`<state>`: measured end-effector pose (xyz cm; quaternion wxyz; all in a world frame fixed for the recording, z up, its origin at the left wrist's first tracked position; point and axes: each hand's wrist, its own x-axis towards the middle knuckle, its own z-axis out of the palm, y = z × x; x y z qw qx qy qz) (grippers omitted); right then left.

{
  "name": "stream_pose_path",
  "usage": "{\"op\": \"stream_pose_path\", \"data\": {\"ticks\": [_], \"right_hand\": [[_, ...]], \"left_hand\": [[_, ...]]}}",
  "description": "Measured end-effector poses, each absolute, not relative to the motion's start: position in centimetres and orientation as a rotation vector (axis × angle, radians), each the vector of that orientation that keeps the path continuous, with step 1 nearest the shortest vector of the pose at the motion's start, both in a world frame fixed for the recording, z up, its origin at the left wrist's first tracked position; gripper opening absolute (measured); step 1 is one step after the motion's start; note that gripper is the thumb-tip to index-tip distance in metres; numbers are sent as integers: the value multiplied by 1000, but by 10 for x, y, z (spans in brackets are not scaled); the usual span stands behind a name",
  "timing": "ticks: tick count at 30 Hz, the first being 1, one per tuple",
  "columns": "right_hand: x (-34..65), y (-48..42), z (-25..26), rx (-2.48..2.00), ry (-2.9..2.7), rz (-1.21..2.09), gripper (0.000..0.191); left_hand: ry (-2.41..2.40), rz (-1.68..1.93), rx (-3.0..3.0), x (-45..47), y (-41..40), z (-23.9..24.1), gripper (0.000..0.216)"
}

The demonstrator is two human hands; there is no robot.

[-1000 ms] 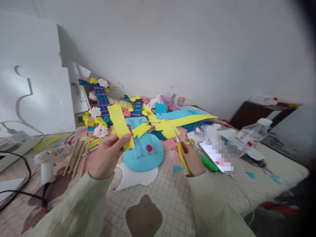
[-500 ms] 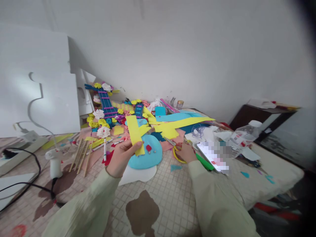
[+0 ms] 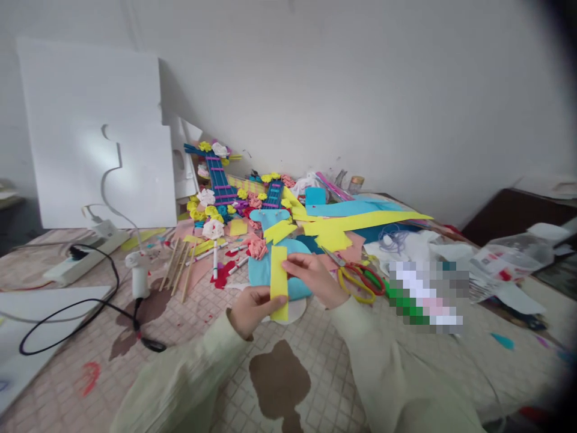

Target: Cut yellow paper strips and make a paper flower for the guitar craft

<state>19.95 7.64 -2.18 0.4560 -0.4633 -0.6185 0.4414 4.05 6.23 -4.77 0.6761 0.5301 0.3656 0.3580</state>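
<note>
A short yellow paper strip (image 3: 279, 275) stands upright between my hands. My left hand (image 3: 253, 310) pinches its lower end, thumb in front. Higher up, my right hand (image 3: 318, 278) is closed on the strip's right edge with its fingertips. Behind the strip lies a light-blue cutout (image 3: 258, 273), partly covered by it and by my right hand, over a white piece (image 3: 297, 311). Scissors with red and yellow handles (image 3: 360, 281) rest on the table just right of my right hand. Yellow paper pieces (image 3: 331, 239) and a long yellow strip (image 3: 374, 221) lie beyond.
A glue gun (image 3: 139, 278) with a black cord stands at left near a power strip (image 3: 85, 255). Wooden sticks (image 3: 178, 267), markers (image 3: 215, 258) and paper flowers (image 3: 213, 228) crowd the left middle. A blurred phone (image 3: 424, 294) and clear plastic bottle (image 3: 514, 255) lie right.
My right hand has left the scissors on the table and moved left onto the yellow strip. My left hand has lowered the strip toward me. The view has swung left.
</note>
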Motion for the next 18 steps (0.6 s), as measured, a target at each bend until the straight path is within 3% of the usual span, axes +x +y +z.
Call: {"op": "stream_pose_path", "data": {"ticks": [6,11,18], "right_hand": [[197,71,-34,-1098,-1446,1222,24],[186,50,-40,-1132,-1397,1307,25],[180,40,-49,-1179,-1302,1399,28]], "left_hand": [[806,924,1053,29,63,-61,44],[885,1241,1139,28,53,-58,31],[863,1055,1005,35,41,-52,26]]}}
